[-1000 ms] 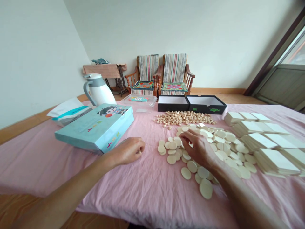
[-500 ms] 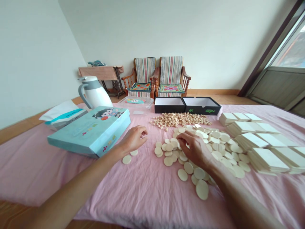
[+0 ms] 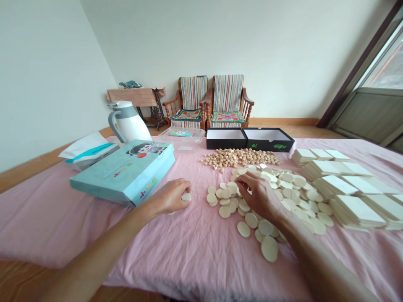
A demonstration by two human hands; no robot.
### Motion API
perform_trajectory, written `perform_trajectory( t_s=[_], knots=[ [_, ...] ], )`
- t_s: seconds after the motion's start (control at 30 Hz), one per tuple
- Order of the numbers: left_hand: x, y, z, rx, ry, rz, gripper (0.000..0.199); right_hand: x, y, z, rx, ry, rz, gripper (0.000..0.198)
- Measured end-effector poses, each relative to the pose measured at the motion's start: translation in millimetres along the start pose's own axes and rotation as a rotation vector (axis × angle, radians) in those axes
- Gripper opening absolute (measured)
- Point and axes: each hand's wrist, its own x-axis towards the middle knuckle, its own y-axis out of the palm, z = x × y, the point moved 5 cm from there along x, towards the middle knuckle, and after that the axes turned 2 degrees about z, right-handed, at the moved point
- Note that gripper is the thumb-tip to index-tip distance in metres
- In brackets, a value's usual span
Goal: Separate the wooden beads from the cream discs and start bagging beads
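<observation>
My left hand point(image 3: 174, 195) is closed, with a pale round wooden disc point(image 3: 186, 196) showing between thumb and fingers. It hovers low over the pink cloth, to the right of the light-blue box. The edge of another disc peeks out beneath it. Over the left part of a spread pile of wooden discs point(image 3: 288, 193), my right hand point(image 3: 256, 191) has its fingers curled together and pointing down. Whatever those fingertips hold, if anything, is hidden. Loose discs point(image 3: 224, 211) lie just left of and in front of this hand.
Small wooden pieces point(image 3: 239, 157) are heaped behind the discs, before black open boxes point(image 3: 267, 144). Stacked white rectangular boards point(image 3: 355, 209) stand at right. At left are the light-blue box point(image 3: 122, 167), a tissue pack point(image 3: 91, 153), a thermos jug point(image 3: 130, 126) and a clear plastic container point(image 3: 185, 140).
My left hand has come down toward the discs near it and a disc now shows in its grip. The right hand stays at the pile, nearly still. The view has shifted slightly.
</observation>
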Motion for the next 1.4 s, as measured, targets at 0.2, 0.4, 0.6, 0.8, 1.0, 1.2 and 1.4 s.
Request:
perform_trajectory(
  t_s=[0.2,0.4,0.6,0.8,1.0,1.2,1.4],
  knots=[
    [18,-6,-41,-0.255,0.151,-0.152,0.028,0,-2,-6,-0.002,-0.010,-0.035,0.016],
    [-5,-10,-11,-0.154,0.069,-0.092,0.014,-1,-2,-6,-0.004,0.005,-0.023,0.016],
    [-42,-8,20,-0.041,-0.041,0.078,0.017,-1,0,2,-0.011,0.010,0.017,0.018],
    [-42,-9,10,-0.001,-0.043,0.094,0.014,-2,-1,6,-0.011,0.003,0.022,0.018],
    [-8,-4,-30,-0.096,0.056,-0.046,0.014,-3,-3,0,-0.006,-0.002,-0.017,0.018],
    [3,-13,-53,-0.251,0.194,-0.171,0.030,-2,-5,-3,-0.007,-0.008,-0.030,0.017],
    [-25,-14,5,0.194,-0.083,-0.082,0.022,-3,-3,-1,-0.009,-0.005,-0.014,0.018]
  ],
)
